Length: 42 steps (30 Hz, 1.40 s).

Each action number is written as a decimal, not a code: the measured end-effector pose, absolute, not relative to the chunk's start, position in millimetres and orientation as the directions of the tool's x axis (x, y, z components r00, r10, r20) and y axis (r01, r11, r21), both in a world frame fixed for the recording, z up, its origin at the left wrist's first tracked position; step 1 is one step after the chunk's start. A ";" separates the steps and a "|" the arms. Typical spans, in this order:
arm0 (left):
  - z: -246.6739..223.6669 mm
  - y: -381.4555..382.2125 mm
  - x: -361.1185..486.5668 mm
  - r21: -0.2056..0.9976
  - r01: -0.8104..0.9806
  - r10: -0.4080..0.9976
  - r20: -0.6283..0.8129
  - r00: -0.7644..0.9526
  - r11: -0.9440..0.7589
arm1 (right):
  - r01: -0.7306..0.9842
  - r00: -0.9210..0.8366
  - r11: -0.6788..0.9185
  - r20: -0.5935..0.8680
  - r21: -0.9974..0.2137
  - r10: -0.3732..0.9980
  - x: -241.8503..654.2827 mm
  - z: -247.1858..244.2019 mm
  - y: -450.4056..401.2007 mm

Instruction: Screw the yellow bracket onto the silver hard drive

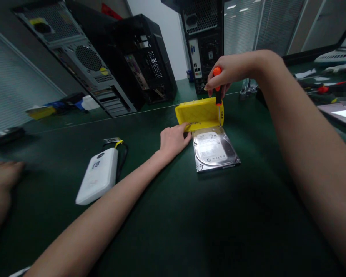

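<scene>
At the middle of the desk (167, 223), a little right of centre, the hard drive (212, 148) lies flat, its label up. The yellow tray (197, 112) stands on edge at its twelve o'clock side, hollow face toward the wearer. At the drive's one o'clock corner, the screwdriver (218, 97) points down almost upright; whether its tip sits in a screw is too small to tell.

The right hand (222, 75) is closed round the handle from above. The left hand (173, 140), at ten o'clock, is half curled with fingertips at the tray's near corner; I cannot tell whether it grips or merely steadies it.

The step in hand looks like driver work at that corner. The next move seems to call for a square tip, light downward pressure and a still tray.

Further out, a white block (98, 175) lies toward nine o'clock, and a computer tower (203, 38) stands at twelve.
</scene>
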<state>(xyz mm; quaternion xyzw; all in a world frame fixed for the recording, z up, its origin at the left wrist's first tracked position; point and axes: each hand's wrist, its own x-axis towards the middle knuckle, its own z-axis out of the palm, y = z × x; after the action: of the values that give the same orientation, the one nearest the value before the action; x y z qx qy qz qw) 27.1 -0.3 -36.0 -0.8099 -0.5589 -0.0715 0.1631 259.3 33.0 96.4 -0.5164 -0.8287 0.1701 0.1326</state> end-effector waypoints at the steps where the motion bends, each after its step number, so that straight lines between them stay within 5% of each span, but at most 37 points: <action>1: -35.8 -0.3 27.0 -0.185 0.934 0.892 0.287 0.349 -0.306 | 0.811 -0.430 0.407 0.044 -0.420 0.902 259.6 96.5 33.2; 26: -35.5 1.7 26.7 -0.238 0.925 0.917 0.198 0.346 -0.297 | 0.816 -0.459 0.427 0.012 -0.390 0.888 259.9 98.5 43.2; 34: -27.7 8.6 26.3 -0.314 0.887 0.925 0.062 0.375 -0.338 | 0.794 -0.480 0.451 0.034 -0.409 0.877 257.9 95.5 43.6; 42: -33.2 1.2 27.6 -0.245 0.916 0.913 0.181 0.365 -0.318 | 0.805 -0.456 0.418 0.010 -0.422 0.890 256.7 93.3 47.4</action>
<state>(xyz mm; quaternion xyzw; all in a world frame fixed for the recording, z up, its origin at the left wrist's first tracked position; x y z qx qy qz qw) 27.6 1.2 -33.2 -0.8118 -0.5633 -0.0044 0.1542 256.7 47.4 93.3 -0.5081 -0.8338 0.1816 0.1168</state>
